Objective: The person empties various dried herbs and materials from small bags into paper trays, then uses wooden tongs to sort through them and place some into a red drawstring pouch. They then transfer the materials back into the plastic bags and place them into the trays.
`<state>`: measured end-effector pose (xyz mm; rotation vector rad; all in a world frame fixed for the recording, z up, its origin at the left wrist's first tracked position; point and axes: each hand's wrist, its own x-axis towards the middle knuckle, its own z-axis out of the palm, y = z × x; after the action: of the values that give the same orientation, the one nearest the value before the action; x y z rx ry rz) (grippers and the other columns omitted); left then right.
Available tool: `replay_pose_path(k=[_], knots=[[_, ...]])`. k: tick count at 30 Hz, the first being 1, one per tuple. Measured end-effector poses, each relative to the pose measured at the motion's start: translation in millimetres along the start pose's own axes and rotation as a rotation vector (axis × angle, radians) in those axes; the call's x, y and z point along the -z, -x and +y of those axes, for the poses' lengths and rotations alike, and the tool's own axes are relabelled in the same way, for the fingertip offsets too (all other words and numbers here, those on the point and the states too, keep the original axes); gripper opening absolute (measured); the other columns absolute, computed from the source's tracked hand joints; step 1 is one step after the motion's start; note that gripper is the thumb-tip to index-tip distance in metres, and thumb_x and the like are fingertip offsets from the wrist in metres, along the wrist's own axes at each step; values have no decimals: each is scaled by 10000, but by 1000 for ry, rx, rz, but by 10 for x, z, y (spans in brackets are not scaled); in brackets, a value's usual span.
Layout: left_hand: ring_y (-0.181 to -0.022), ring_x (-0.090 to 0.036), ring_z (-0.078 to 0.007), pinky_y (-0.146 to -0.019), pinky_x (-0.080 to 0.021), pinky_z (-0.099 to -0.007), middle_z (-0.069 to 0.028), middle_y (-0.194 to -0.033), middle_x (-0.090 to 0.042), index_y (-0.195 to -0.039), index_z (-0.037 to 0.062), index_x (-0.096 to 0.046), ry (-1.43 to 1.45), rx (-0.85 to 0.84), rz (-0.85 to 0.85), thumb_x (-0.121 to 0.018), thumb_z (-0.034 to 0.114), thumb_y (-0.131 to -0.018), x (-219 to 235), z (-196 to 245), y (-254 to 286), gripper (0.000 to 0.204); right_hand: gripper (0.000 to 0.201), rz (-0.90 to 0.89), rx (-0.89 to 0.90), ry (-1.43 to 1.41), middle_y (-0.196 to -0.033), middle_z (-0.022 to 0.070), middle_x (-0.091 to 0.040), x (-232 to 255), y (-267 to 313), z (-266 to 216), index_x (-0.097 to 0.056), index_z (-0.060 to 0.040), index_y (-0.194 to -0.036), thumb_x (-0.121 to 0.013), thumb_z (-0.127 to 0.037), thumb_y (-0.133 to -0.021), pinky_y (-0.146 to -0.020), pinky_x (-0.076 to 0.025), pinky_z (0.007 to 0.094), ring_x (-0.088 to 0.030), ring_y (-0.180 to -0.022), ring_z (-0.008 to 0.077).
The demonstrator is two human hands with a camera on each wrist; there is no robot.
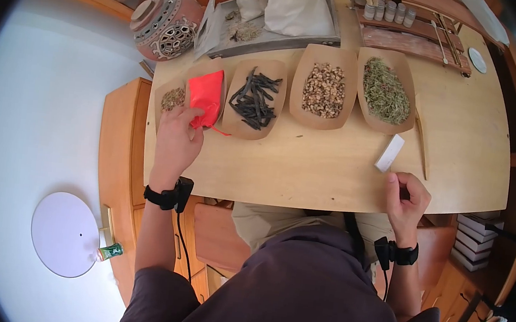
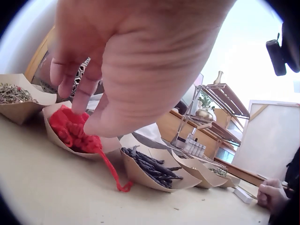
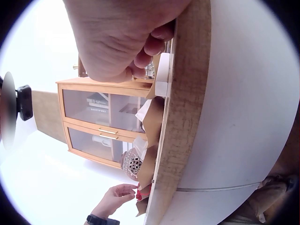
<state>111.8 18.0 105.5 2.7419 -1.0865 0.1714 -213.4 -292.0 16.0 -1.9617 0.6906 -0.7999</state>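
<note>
My left hand (image 1: pixel 178 138) reaches over a red drawstring pouch (image 1: pixel 207 93) in a brown paper tray, thumb and fingers apart with the fingertips right at the pouch's gathered neck. In the left wrist view its red cord (image 2: pixel 112 171) trails over the tray's rim onto the table. To the left is a tray of dried herb bits (image 1: pixel 173 98); to the right, one of dark, twisted dried strips (image 1: pixel 255 100). My right hand (image 1: pixel 409 199), loosely curled and holding nothing, rests by the table's front edge. Close ahead of it lies a small white box (image 1: pixel 389 153).
Farther right stand a tray of brown dried pieces (image 1: pixel 324 91) and one of green dried herb (image 1: pixel 386 91). A thin wooden stick (image 1: pixel 422 140) lies beside them. Behind are a patterned clay pot (image 1: pixel 170 26), a grey tray with white bags (image 1: pixel 296 8), and a wooden rack with small jars (image 1: pixel 390 13).
</note>
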Motion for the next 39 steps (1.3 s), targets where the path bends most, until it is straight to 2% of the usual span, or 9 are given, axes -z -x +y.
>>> replay_pose_path(k=[2,5,14,20,23,27,31,36,39], knots=[[-1038,-651,-360,-951,-515,-446,-164,-1065,-707,-1109,31,-732,-2,39,-61,-756,8,-828,31,-61,43,283,184,-1,3,3,-659,39,-618,-3,4,17,-683,14,-825,-768,-79,-959,-534,-438,245,-552,-564,84],[-967,-664,-351,-910,-520,-437,-156,-989,-717,-1086,22,-733,42,20,19,-780,15,-815,-67,-136,56,274,181,0,17,17,-662,40,-619,-10,6,33,-682,13,-828,-768,-78,-959,-531,-433,244,-549,-564,84],[-1013,-634,-391,-920,-513,-475,-149,-1003,-698,-1081,53,-715,-7,-35,48,-713,-1,-846,-180,-196,5,241,182,6,28,40,-659,52,-607,-10,9,17,-677,18,-821,-768,-67,-953,-539,-428,261,-540,-568,96],[-795,-667,-272,-714,-539,-377,-131,-870,-671,-1099,34,-675,279,147,253,-632,4,-939,15,-195,-148,168,187,1,34,43,-651,55,-593,-22,13,38,-674,23,-819,-761,-70,-956,-531,-418,269,-532,-561,99],[-695,-623,-199,-652,-514,-326,-111,-829,-641,-1109,31,-665,292,117,394,-602,8,-966,131,-447,-318,157,190,0,28,37,-646,54,-587,-28,11,6,-673,25,-817,-758,-70,-958,-529,-417,270,-529,-558,100],[-727,-573,-111,-662,-503,-295,-29,-859,-621,-1160,21,-637,462,162,472,-555,23,-1028,496,-334,-412,155,195,15,39,29,-640,53,-582,-33,18,17,-672,28,-816,-761,-74,-956,-526,-417,271,-525,-552,99],[-775,-572,-58,-735,-498,-218,-7,-931,-634,-1152,13,-640,639,137,436,-560,9,-1035,745,-87,-309,141,191,15,34,33,-642,52,-588,-30,19,2,-678,28,-820,-762,-75,-956,-527,-425,268,-537,-554,97],[-838,-603,-51,-778,-506,-212,-2,-975,-675,-1146,9,-669,858,165,222,-592,-23,-1010,961,387,61,159,178,26,29,22,-649,71,-609,-41,29,17,-683,27,-822,-769,-68,-947,-528,-441,271,-566,-548,119],[-851,-613,-36,-766,-493,-197,1,-980,-685,-1170,4,-662,1018,231,98,-628,-27,-1001,855,626,242,175,147,43,176,108,-649,85,-624,-82,8,-126,-691,16,-818,-784,-49,-913,-521,-453,284,-584,-528,167]])
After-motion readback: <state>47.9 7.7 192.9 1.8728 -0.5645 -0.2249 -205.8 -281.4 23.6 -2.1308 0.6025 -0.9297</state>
